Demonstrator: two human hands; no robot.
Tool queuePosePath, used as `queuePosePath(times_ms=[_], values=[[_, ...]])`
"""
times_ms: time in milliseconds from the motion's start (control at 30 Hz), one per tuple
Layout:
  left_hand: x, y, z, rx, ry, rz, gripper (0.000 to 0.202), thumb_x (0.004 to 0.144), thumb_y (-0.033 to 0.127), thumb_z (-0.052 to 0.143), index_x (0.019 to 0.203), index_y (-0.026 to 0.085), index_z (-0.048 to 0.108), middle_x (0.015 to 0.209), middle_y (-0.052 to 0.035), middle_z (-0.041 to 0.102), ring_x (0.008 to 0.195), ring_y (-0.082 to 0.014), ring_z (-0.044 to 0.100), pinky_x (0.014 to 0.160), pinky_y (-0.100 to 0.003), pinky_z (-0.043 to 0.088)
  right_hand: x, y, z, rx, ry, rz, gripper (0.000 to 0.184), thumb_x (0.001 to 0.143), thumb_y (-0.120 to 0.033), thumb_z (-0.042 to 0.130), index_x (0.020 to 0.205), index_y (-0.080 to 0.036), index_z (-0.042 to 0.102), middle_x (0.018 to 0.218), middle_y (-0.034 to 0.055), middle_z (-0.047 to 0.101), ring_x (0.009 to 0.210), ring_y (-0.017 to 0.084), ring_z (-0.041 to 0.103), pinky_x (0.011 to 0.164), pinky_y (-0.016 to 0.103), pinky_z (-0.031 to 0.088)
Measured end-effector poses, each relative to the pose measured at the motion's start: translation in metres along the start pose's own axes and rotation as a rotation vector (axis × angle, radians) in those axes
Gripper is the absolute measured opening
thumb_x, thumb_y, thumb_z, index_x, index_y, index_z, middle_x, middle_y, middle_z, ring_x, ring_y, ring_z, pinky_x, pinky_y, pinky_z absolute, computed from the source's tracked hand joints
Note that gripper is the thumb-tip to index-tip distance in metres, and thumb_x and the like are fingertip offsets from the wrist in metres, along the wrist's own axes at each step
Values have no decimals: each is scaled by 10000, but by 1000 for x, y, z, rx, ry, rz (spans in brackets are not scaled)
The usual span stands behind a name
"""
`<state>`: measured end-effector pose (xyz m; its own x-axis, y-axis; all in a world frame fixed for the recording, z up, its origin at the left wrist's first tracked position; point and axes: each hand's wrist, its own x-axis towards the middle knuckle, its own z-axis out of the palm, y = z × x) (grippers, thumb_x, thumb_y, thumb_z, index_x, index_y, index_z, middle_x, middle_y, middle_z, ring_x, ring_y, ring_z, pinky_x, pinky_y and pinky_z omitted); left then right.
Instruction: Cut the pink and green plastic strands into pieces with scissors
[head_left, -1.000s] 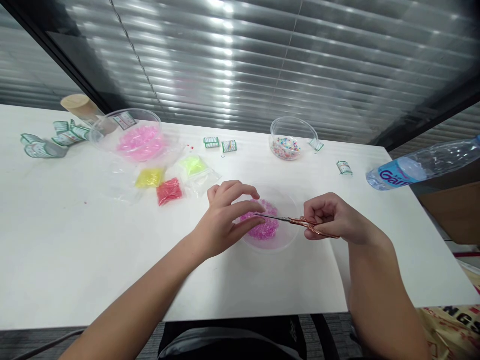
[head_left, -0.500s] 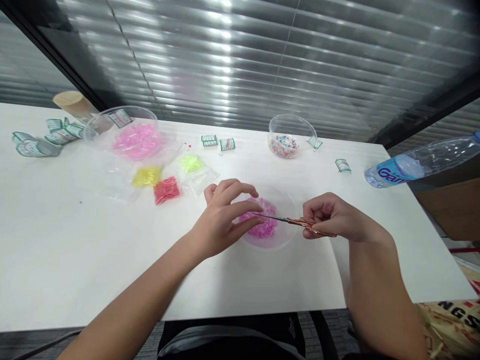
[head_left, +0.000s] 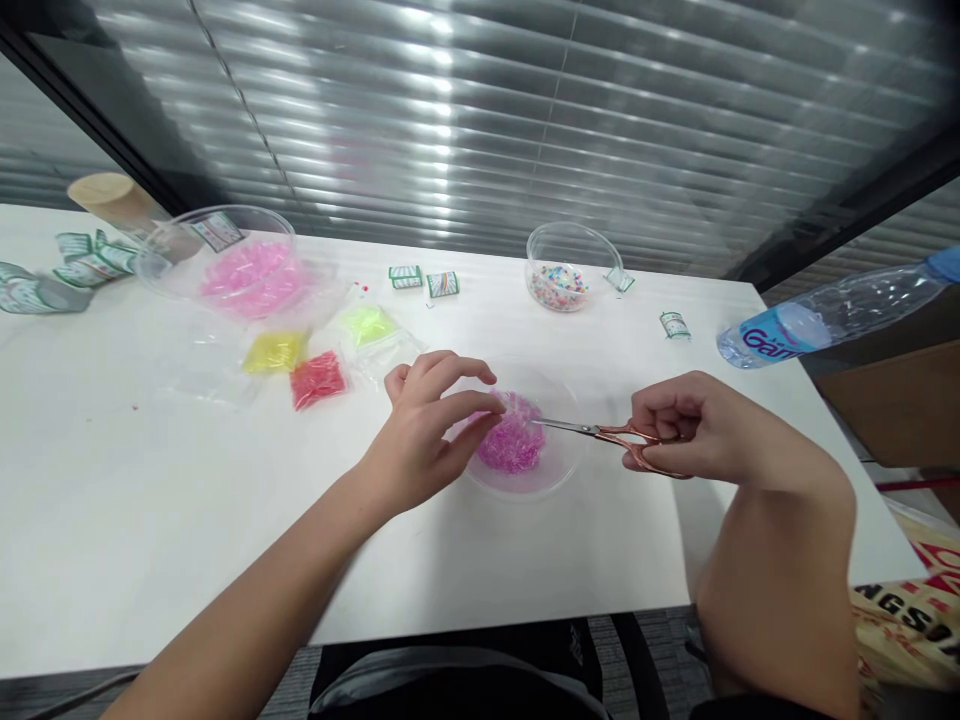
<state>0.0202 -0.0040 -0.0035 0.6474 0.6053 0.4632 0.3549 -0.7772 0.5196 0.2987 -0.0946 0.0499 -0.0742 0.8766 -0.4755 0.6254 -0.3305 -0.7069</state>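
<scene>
My right hand holds a pair of scissors by its copper-coloured handles. Their thin blades point left over a clear round bowl. Inside that bowl lies a heap of small pink-purple pieces. Above the bowl's left side, my left hand is closed in a pinch, thumb and index fingertip together. What sits between those fingertips is too small to make out. A short gap separates the blade tips from the left fingertips.
Bags of yellow, red and pale green bits lie left. Behind them is a tub near pink material. A bowl of coloured beads stands behind; a water bottle lies right. Several green-edged labels are scattered about.
My right hand has drawn the scissors to the right, away from my left fingertips. My left thumb and index finger have come together. The view has shifted slightly.
</scene>
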Motion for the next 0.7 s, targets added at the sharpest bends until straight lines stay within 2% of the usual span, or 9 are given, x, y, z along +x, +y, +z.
queuePosePath(times_ms=[167, 267, 367, 500, 700], values=[[1, -1, -1, 4, -37, -26, 113, 915, 208, 561, 877, 241, 662, 1086, -40, 622, 1042, -211, 506, 805, -372, 276, 2, -36, -6, -411, 95, -23, 239, 668, -265, 670, 531, -185, 492, 449, -52, 449, 445, 70, 349, 435, 237, 225], [2, -2, -2, 14, -44, -52, 117, 920, 253, 564, 861, 235, 663, 1081, -43, 623, 1037, -216, 505, 818, -378, 280, 8, -63, -1, -630, 132, -72, 246, 641, -280, 644, 507, -180, 464, 446, -56, 440, 436, 68, 326, 454, 247, 199], [4, -4, -3, 25, -49, -74, 128, 922, 274, 562, 859, 231, 666, 1084, -49, 624, 1035, -219, 508, 832, -384, 289, 14, -80, 8, -780, 117, -152, 242, 637, -311, 618, 498, -177, 471, 448, -43, 434, 440, 73, 310, 479, 261, 168], [5, -5, -4, 7, -39, -93, 115, 910, 289, 580, 863, 235, 669, 1084, -47, 624, 1036, -219, 515, 861, -390, 306, 20, -86, 20, -913, 113, -219, 211, 631, -315, 601, 510, -179, 494, 446, -23, 426, 431, 74, 267, 506, 275, 142], [5, -4, -4, -20, -29, -96, 96, 887, 296, 617, 843, 232, 674, 1077, -43, 616, 1042, -222, 517, 868, -395, 306, 19, -88, 31, -1026, 123, -221, 172, 659, -298, 567, 541, -186, 509, 466, -1, 439, 408, 80, 246, 502, 280, 119]])
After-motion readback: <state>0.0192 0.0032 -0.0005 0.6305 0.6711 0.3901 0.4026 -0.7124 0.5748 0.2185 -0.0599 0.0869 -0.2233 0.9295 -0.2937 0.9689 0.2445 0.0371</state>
